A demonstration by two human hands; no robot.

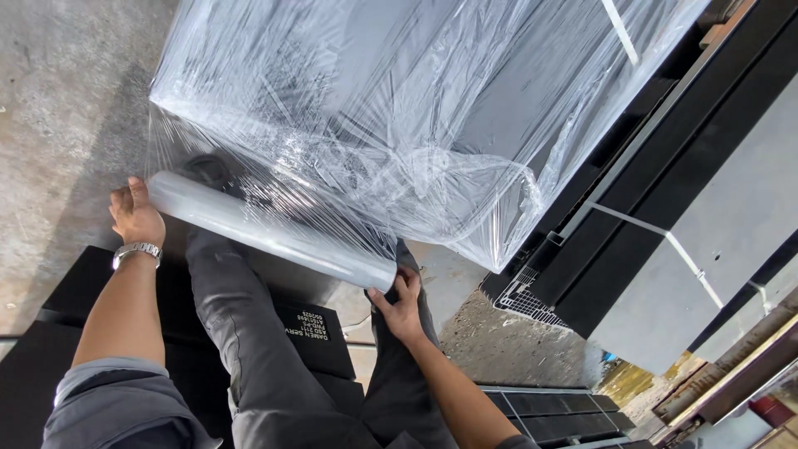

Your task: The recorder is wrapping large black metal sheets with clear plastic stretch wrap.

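Note:
A roll of clear stretch film [266,233] lies across the middle of the view, held at both ends. My left hand [135,214], with a metal watch on its wrist, grips the roll's left end. My right hand [401,303] grips the right end from below. Film runs taut from the roll up onto a large stack of dark grey panels [399,100] that is wrapped in crinkled clear film. My legs in grey trousers [249,333] show under the roll.
Bare concrete floor [58,108] lies at the left. Black flat packs [91,299] lie beside my legs. At the right stand strapped bundles of black and grey panels [698,216], with black grid pieces [532,301] at their foot.

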